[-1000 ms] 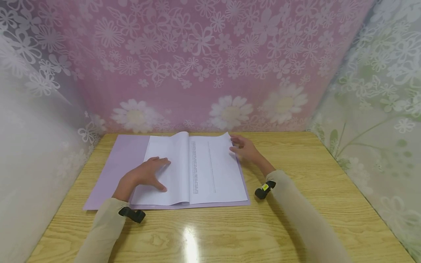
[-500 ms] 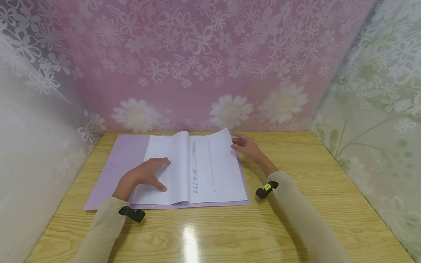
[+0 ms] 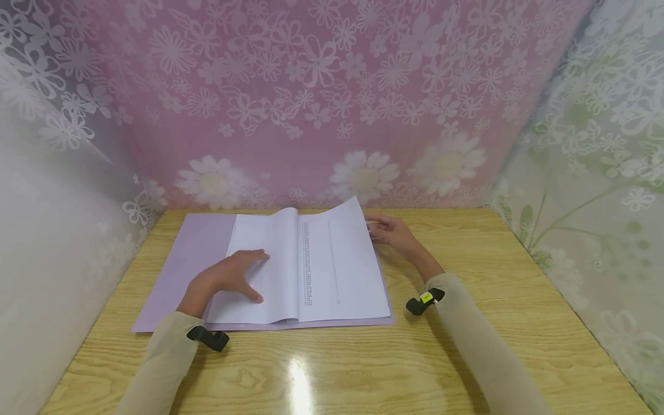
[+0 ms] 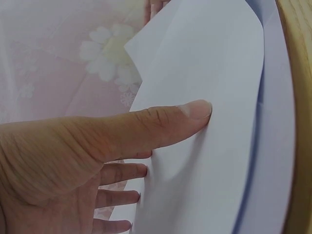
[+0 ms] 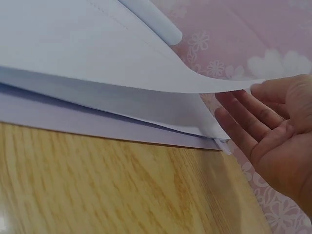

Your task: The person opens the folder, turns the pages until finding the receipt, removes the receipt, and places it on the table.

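Note:
A lilac folder lies spread on the table with white sheets inside. The right-hand page carries columns of small print, and its far right corner is lifted. My right hand pinches that corner between thumb and fingers; in the right wrist view, the raised sheet bows above the pages beneath. My left hand rests on the blank left page, thumb and fingers spread apart. Seen in the left wrist view, the thumb extends across the white paper.
The wood-grain table reaches to a pink flowered backdrop behind the folder. Pale flowered sheets hang at the left and right sides. A black strap device sits on the right wrist, another on the left.
The page's far right corner has risen higher, with my right hand shifting slightly to the right and turning at the edge. My left hand has stayed in place.

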Action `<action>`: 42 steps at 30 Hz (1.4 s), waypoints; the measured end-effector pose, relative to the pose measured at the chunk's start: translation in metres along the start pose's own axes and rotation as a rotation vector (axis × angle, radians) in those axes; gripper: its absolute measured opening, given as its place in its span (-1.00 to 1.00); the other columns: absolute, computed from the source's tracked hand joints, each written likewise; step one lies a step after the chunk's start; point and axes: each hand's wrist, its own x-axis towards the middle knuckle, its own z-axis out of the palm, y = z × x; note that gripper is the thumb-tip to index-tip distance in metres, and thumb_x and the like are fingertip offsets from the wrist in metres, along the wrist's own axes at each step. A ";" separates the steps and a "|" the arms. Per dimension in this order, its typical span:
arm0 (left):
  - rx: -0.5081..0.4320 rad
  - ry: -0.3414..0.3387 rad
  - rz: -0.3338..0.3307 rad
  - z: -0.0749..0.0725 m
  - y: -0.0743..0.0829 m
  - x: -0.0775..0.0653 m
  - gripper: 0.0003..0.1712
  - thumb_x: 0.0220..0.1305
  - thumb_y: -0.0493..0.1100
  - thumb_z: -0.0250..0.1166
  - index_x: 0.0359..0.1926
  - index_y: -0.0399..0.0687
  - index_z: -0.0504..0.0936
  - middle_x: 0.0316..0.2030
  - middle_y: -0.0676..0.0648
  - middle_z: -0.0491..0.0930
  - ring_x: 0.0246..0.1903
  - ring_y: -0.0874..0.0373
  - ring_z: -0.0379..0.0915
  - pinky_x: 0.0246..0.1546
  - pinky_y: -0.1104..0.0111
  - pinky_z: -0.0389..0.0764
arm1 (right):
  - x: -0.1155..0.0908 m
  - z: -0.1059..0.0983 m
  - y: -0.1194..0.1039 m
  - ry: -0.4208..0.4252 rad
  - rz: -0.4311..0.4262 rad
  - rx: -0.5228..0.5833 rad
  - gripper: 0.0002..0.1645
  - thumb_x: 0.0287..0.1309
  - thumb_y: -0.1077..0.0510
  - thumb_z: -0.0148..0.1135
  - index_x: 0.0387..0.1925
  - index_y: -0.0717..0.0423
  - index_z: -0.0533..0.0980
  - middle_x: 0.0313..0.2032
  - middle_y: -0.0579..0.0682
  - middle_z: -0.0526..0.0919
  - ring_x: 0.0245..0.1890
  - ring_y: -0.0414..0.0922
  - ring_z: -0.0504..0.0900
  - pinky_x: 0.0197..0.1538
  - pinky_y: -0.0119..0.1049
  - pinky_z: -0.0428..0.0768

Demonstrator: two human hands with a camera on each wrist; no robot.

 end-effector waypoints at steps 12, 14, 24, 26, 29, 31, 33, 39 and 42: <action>0.000 -0.002 0.010 -0.001 0.001 -0.001 0.22 -0.12 0.05 0.68 0.48 -0.33 0.29 0.49 -0.41 0.22 0.48 -0.40 0.09 0.43 -0.22 0.25 | -0.004 0.003 0.005 -0.043 0.033 0.028 -0.34 0.40 0.30 0.21 0.47 0.22 0.31 0.28 0.33 0.55 0.06 -0.25 0.71 0.06 -0.30 0.72; 0.007 -0.006 0.007 -0.001 0.001 -0.001 0.22 -0.12 0.06 0.68 0.49 -0.32 0.28 0.49 -0.41 0.21 0.48 -0.39 0.09 0.43 -0.22 0.25 | -0.004 0.004 0.005 -0.051 0.022 0.028 -0.34 0.38 0.32 0.22 0.46 0.24 0.32 0.28 0.32 0.55 0.07 -0.26 0.70 0.07 -0.33 0.71; -0.004 -0.012 -0.005 -0.001 0.004 0.000 0.22 -0.12 0.05 0.68 0.49 -0.32 0.28 0.50 -0.40 0.20 0.49 -0.39 0.07 0.45 -0.22 0.23 | -0.008 0.016 0.001 -0.145 -0.008 0.010 -0.23 0.32 0.40 0.22 0.49 0.39 0.19 0.40 0.45 0.34 0.14 -0.19 0.65 0.11 -0.40 0.65; -0.001 -0.009 0.000 -0.001 0.003 -0.001 0.22 -0.12 0.04 0.68 0.48 -0.32 0.28 0.49 -0.40 0.21 0.49 -0.39 0.08 0.44 -0.21 0.23 | -0.007 0.019 0.001 -0.166 -0.016 0.015 -0.19 0.29 0.43 0.23 0.51 0.39 0.15 0.42 0.46 0.31 0.21 -0.04 0.63 0.13 -0.38 0.65; -0.005 -0.005 0.001 0.000 0.002 0.000 0.22 -0.12 0.04 0.68 0.48 -0.33 0.28 0.49 -0.40 0.22 0.49 -0.38 0.09 0.45 -0.21 0.23 | -0.005 0.022 0.002 -0.190 -0.009 -0.007 -0.10 0.27 0.43 0.26 0.55 0.31 0.10 0.45 0.43 0.28 0.33 0.20 0.52 0.20 -0.36 0.62; -0.006 -0.005 0.002 0.001 0.000 0.001 0.22 -0.12 0.05 0.69 0.48 -0.33 0.28 0.49 -0.40 0.22 0.49 -0.38 0.09 0.45 -0.20 0.23 | -0.004 0.025 0.003 -0.203 0.000 -0.022 -0.04 0.25 0.40 0.29 0.58 0.23 0.07 0.47 0.40 0.26 0.38 0.29 0.43 0.30 -0.22 0.58; -0.011 -0.007 -0.005 0.001 -0.001 0.001 0.22 -0.12 0.05 0.69 0.49 -0.33 0.28 0.50 -0.40 0.21 0.49 -0.38 0.09 0.46 -0.20 0.22 | -0.003 0.027 0.004 -0.221 0.010 -0.034 0.01 0.24 0.39 0.31 0.61 0.13 0.04 0.50 0.36 0.21 0.42 0.33 0.36 0.39 -0.06 0.50; -0.012 -0.008 -0.013 0.000 0.001 0.001 0.22 -0.12 0.05 0.69 0.48 -0.31 0.29 0.50 -0.39 0.21 0.49 -0.37 0.08 0.46 -0.21 0.22 | -0.003 0.040 -0.003 -0.271 0.005 -0.008 0.19 0.16 0.26 0.46 0.64 -0.07 -0.03 0.57 0.29 0.08 0.49 0.34 0.25 0.39 0.10 0.48; -0.014 -0.003 -0.008 0.000 0.001 0.001 0.22 -0.13 0.05 0.69 0.48 -0.31 0.29 0.49 -0.39 0.22 0.49 -0.38 0.09 0.45 -0.21 0.22 | -0.001 0.047 -0.006 -0.279 0.001 -0.008 0.25 0.11 0.19 0.53 0.64 -0.14 -0.05 0.58 0.21 0.08 0.50 0.28 0.26 0.38 0.06 0.50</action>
